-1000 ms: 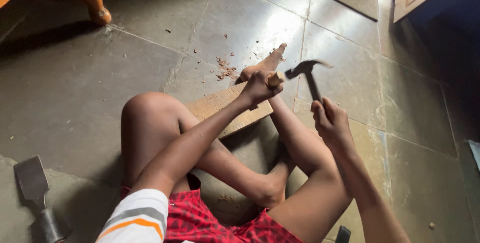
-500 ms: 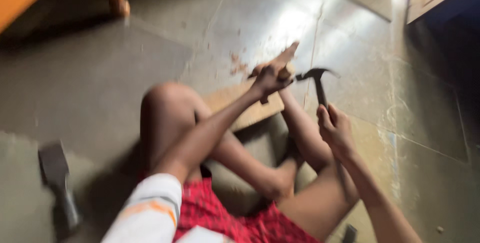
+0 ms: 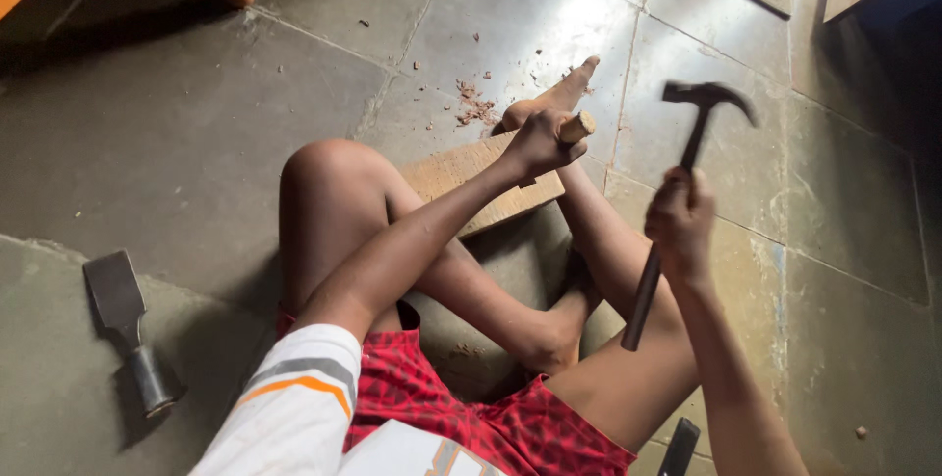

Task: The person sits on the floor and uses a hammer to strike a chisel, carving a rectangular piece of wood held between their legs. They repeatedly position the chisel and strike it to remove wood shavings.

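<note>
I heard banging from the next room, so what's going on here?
A person sits on the tiled floor. The left hand grips a wooden-handled chisel against a wooden board; the right hand holds a claw hammer raised beside it. Wood chips lie nearby, and a wide chisel lies apart.

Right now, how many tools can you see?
3, maybe 4: a dark metal claw hammer in the right hand, a wooden-handled chisel in the left hand, a broad flat chisel on the floor; a dark object at the bottom edge is unclear.

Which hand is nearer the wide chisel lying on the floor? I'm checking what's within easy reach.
Left. The left hand grips a wooden tool handle over the board, well right of the wide chisel. The right hand, holding the hammer, is farther right.
</note>
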